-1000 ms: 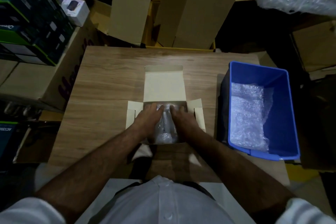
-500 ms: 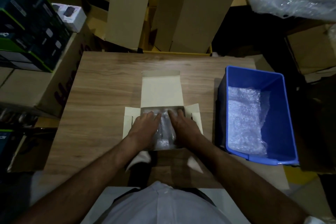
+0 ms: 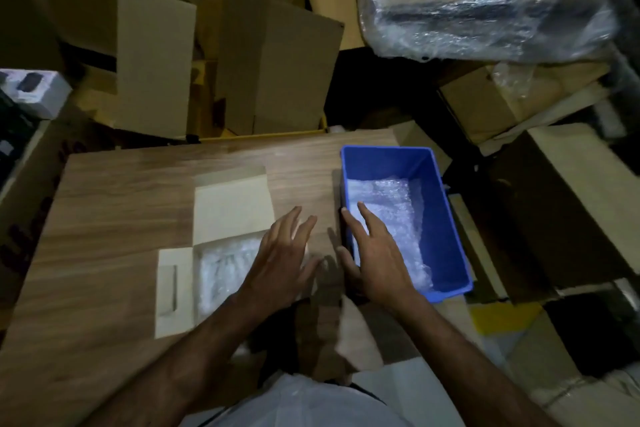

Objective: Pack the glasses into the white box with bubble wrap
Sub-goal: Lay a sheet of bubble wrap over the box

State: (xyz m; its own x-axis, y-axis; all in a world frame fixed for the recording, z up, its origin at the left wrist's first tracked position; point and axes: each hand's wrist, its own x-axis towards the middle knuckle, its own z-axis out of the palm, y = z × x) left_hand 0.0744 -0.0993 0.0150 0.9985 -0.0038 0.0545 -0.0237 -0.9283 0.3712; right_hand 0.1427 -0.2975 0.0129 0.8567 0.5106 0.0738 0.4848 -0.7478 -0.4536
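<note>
Soft bubble wrap (image 3: pixel 391 218) in the blue bin (image 3: pixel 446 218): light, crushable; we take an edge. Both hands (image 3: pixel 282 260) (image 3: pixel 375 258) spread, empty.

The left hand (image 3: pixel 282 262) hid the white box's (image 3: pixel 175 291) right side; its bubble-wrapped contents (image 3: pixel 221 267) were too blurred to identify; the counter's (image 3: pixel 104 218) near-left corner was cut off.

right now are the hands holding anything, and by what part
Nothing is held: the left hand and right hand are both open, fingers spread, the right over the blue bin.
</note>
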